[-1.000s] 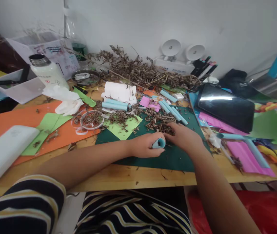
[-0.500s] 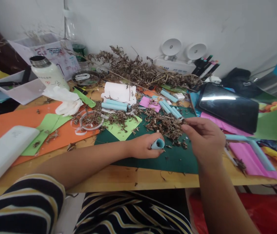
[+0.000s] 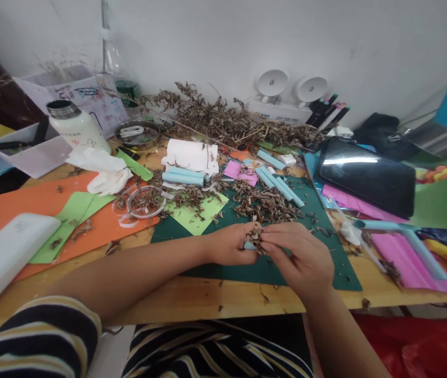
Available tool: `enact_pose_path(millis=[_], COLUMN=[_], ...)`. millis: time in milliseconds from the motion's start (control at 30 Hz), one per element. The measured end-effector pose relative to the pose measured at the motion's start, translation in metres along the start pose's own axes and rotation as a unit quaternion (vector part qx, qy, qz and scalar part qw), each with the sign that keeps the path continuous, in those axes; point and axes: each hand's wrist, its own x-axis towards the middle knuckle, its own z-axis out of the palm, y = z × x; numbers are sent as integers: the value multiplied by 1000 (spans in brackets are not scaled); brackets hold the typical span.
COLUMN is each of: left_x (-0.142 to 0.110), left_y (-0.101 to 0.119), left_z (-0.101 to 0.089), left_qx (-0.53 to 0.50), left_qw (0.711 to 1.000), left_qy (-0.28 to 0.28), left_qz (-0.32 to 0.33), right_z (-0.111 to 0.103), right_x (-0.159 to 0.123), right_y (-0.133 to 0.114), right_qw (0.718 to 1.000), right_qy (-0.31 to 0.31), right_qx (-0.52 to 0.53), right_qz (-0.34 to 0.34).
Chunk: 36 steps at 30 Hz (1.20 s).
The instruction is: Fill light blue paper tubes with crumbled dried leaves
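Note:
My left hand [image 3: 231, 244] is closed around a light-blue paper tube [image 3: 249, 245], whose open end is turned towards me and mostly covered. Dried leaves [image 3: 254, 231] are pinched in the fingertips of my right hand [image 3: 300, 254], right at that end. Both hands are over a dark green mat [image 3: 215, 268]. Just beyond them lies a loose pile of dried leaves [image 3: 266, 202]. More light-blue tubes [image 3: 276, 184] lie side by side behind the pile, and others [image 3: 184, 176] rest by a white paper roll [image 3: 192, 152].
A long heap of dried plant stems [image 3: 223, 118] runs along the wall. To the left are an open bottle [image 3: 76, 121], a white power bank [image 3: 11, 257] and orange paper [image 3: 70, 226]. On the right lie a black tablet [image 3: 367, 176] and pink paper [image 3: 408, 257].
My right hand has come from the leaf pile, left and towards me, to the tube's mouth with dried leaves in its fingers. My left hand stays around the tube.

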Motion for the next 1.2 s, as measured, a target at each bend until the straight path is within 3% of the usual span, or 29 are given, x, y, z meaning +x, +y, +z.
enact_pose_path(millis=[200,367,467,533,733,800,933,1067,1200], left_x=[0,0,-1,-1,0,0,0,0,-1], left_y=[2,4,5,6,3,1,1,4,4], left_z=[0,-1,-2,-1,-1,0,0,-1,-2], left_qx=[-21,-22,-3,8,21,22,23,35,11], left_qw=[1000,1000,1000,1000,1000,1000,1000,999,1000], left_qy=[2,-1,5,0,-9,-6,-1,-13,-4], left_qz=[-5,10,-1,-1,-3,-2,19,-6,-18], right_z=[-11,-16,-18,-16,-3,-1,-7,-14,-20], right_x=[3,7,10,10,8,10,12,10,17], right_y=[0,-2,-5,-6,-6,-6,-3,1,-2], right_qw=[995,980,973,977,996,997,994,986,957], right_qy=[-70,-162,-208,-197,-54,-47,-88,-129,-257], right_qx=[-47,-113,-103,-79,-6,-9,-57,-95,-132], right_qz=[-59,-25,1,11,75,56,-20,-44,-25])
